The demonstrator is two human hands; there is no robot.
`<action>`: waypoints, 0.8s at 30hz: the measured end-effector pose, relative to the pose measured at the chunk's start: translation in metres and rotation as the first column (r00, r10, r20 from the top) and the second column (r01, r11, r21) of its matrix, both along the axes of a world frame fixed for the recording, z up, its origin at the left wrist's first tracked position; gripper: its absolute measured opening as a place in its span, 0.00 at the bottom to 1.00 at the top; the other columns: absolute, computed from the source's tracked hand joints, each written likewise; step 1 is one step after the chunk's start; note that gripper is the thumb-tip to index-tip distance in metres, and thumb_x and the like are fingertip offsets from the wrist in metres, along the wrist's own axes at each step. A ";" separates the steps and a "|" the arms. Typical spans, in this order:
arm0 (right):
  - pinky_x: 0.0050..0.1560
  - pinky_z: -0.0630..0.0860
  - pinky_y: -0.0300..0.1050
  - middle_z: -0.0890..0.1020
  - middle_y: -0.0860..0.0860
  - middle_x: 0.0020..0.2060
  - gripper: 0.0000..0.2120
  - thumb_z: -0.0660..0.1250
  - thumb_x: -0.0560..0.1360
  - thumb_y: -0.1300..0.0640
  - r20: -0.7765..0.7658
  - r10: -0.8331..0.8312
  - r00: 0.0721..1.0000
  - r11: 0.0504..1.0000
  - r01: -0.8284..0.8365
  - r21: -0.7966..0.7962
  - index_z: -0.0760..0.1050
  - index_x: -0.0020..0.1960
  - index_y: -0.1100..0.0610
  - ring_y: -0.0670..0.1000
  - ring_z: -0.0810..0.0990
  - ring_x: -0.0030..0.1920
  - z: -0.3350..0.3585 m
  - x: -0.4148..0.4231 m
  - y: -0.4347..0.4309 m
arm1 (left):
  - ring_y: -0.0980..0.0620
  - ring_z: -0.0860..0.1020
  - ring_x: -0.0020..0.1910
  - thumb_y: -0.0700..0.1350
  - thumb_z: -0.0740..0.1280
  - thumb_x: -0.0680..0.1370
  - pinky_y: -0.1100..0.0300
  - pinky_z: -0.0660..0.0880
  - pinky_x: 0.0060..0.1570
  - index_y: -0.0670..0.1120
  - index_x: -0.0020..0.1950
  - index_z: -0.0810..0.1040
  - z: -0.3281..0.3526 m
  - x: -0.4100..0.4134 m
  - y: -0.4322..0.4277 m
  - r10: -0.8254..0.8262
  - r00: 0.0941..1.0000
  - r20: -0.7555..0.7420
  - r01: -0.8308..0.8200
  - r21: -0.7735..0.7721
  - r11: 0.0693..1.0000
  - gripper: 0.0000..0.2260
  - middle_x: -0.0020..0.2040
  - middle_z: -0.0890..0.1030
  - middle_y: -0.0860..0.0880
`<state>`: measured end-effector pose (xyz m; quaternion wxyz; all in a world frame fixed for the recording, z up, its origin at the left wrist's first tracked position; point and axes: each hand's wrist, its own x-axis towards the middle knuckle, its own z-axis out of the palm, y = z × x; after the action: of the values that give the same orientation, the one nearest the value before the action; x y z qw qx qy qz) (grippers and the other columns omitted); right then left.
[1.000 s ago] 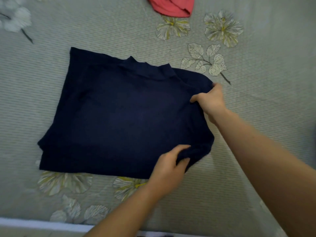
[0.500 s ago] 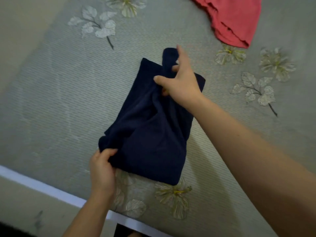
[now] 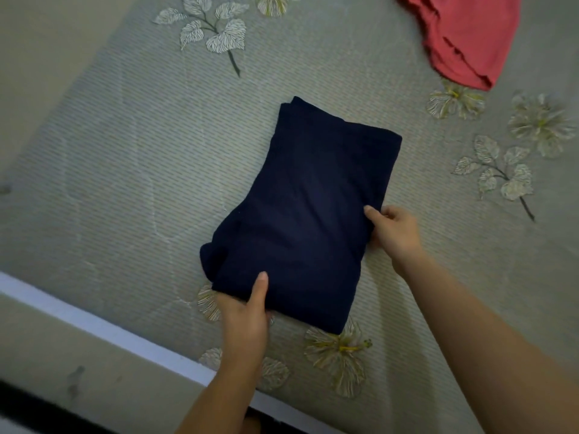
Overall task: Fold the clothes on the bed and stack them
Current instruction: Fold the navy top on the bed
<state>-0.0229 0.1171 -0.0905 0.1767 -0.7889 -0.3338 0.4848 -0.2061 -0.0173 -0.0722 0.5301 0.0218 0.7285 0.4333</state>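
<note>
Right hand (image 3: 394, 233) has moved from the far end of the navy shirt (image 3: 307, 214) to its right edge and pinches it. Left hand (image 3: 246, 317) grips the near edge, thumb on top. Shirt lies folded flat on the bed (image 3: 141, 151). A red garment (image 3: 470, 36) lies well apart, at the far right.

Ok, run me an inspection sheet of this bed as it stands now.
Surface: bed cover, grey-green with printed flowers and leaves, white edge nearest.
Job's things: navy garment folded compact, lying flat; red garment loose at far right, apart, partly out of frame.
Clutter: nothing seen.
Hands: left hand pinches the navy garment's near edge, thumb on top; right hand grips its right edge.
Cables: nothing seen.
Surroundings: beige area left of the bed.
</note>
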 end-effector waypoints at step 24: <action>0.40 0.70 0.48 0.78 0.56 0.45 0.15 0.53 0.82 0.46 0.508 0.492 0.707 0.850 -0.517 -0.104 0.67 0.50 0.59 0.55 0.74 0.40 -0.008 0.012 -0.035 | 0.49 0.75 0.54 0.57 0.57 0.81 0.50 0.73 0.52 0.45 0.67 0.65 -0.015 -0.067 0.010 -0.273 0.737 -0.619 0.278 -0.090 0.956 0.21 0.59 0.75 0.46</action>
<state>-0.0104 0.0822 -0.0986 -0.0405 -0.7633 -0.5824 0.2768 -0.2729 -0.0076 -0.0868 0.3166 0.2739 0.8495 0.3211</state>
